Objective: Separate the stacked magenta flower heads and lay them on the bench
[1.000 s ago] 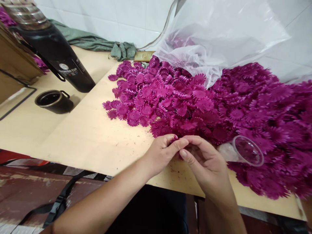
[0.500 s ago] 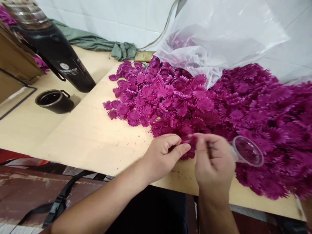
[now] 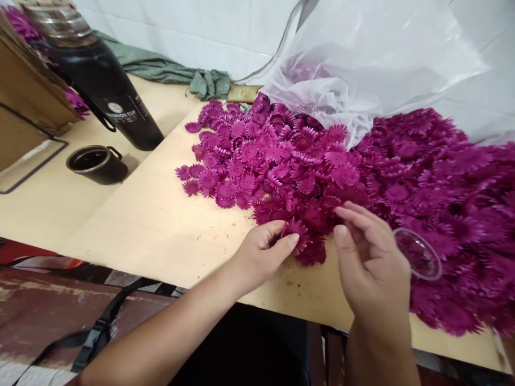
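Observation:
My left hand (image 3: 261, 252) pinches a magenta artificial flower (image 3: 296, 231) between thumb and fingers, low over the front of the table. To its right, my right hand (image 3: 372, 257) is raised with thumb and fingers apart, and nothing shows between them. Behind both hands spreads a big heap of similar magenta flower heads (image 3: 249, 153), many with a small dark hole in the middle. A clear plastic cup (image 3: 418, 254) lies among the flowers just right of my right hand, its round rim facing me and its lower part hidden.
A tall black flask (image 3: 116, 102) leans at the back left, beside a small dark cup (image 3: 97, 165). A translucent plastic bag (image 3: 374, 64) rests against the tiled wall behind the heap. Green cloth (image 3: 161, 67) lies along the wall. A cardboard box (image 3: 32, 86) stands far left.
My right hand has moved right, away from my left hand, and its fingers have parted. The flower in my left hand now shows clearly. The view has shifted slightly.

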`<state>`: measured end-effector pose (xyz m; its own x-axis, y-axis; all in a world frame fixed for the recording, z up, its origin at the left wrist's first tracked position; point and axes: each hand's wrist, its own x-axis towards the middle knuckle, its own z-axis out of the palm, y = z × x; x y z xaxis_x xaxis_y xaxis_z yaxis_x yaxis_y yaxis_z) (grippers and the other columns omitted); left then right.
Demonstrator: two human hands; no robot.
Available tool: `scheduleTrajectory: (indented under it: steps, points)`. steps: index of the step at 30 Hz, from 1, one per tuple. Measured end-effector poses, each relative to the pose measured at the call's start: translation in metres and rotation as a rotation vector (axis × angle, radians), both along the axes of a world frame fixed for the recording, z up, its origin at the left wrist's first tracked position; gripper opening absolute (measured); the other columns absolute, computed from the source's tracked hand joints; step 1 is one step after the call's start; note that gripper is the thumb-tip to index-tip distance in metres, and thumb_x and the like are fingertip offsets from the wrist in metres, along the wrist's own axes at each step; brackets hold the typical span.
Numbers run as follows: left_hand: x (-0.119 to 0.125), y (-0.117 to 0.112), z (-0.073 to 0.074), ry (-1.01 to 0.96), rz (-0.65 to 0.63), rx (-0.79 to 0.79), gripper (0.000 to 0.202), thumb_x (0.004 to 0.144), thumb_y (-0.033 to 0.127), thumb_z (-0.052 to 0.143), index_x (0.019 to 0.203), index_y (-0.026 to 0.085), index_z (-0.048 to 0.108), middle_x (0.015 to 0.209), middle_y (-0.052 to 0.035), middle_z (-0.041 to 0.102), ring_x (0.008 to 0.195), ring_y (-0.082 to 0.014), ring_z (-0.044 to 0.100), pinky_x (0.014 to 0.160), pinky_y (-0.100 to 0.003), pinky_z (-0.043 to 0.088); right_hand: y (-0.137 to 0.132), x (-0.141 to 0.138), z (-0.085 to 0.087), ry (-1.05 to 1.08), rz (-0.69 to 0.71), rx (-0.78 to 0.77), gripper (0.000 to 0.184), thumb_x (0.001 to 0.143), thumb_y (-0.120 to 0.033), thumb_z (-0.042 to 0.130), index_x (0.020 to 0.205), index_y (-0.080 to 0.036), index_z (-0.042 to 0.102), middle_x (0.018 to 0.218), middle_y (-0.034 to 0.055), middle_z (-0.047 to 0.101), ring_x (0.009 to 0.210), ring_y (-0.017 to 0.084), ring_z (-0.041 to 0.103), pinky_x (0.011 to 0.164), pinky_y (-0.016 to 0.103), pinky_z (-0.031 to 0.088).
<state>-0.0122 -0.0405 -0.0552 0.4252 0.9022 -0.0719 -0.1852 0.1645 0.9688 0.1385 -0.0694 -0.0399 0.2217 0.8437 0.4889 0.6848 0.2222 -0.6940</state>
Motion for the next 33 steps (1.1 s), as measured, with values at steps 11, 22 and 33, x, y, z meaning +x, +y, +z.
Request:
scheduleTrajectory:
  steps: [11, 22, 33]
  points:
    - [0.005, 0.001, -0.002, -0.029, -0.025, -0.082, 0.039, 0.073, 0.046, 0.063, 0.055, 0.017, 0.043, 0.053, 0.0061, 0.035, 0.052, -0.007, 0.032, 0.05, -0.022, 0.027, -0.01, -0.012, -0.003, 0.33, 0.332, -0.316, 0.009, 0.087, -0.027, 0.058, 0.094, -0.022, 0.062, 0.099, 0.0053, 0.064, 0.089, 0.018, 0.062, 0.08, 0.035, 0.052]
    - [-0.001, -0.004, 0.005, -0.072, -0.189, 0.013, 0.04, 0.079, 0.051, 0.057, 0.059, 0.016, 0.051, 0.056, 0.0044, 0.044, 0.054, -0.0078, 0.04, 0.053, -0.022, 0.032, -0.008, 0.0, 0.011, 0.214, 0.429, -0.216, 0.01, 0.085, -0.019, 0.058, 0.076, -0.021, 0.059, 0.082, 0.0005, 0.062, 0.08, 0.014, 0.059, 0.069, 0.025, 0.049]
    - [-0.016, 0.006, 0.001, 0.493, 0.14, 0.495, 0.015, 0.085, 0.028, 0.049, 0.076, 0.018, 0.056, 0.077, -0.0022, 0.056, 0.077, -0.0168, 0.052, 0.073, -0.032, 0.043, -0.004, 0.022, 0.018, 0.108, -0.152, 0.068, 0.017, 0.083, -0.03, 0.059, 0.096, -0.019, 0.062, 0.097, 0.0081, 0.064, 0.08, 0.018, 0.06, 0.071, 0.035, 0.051]
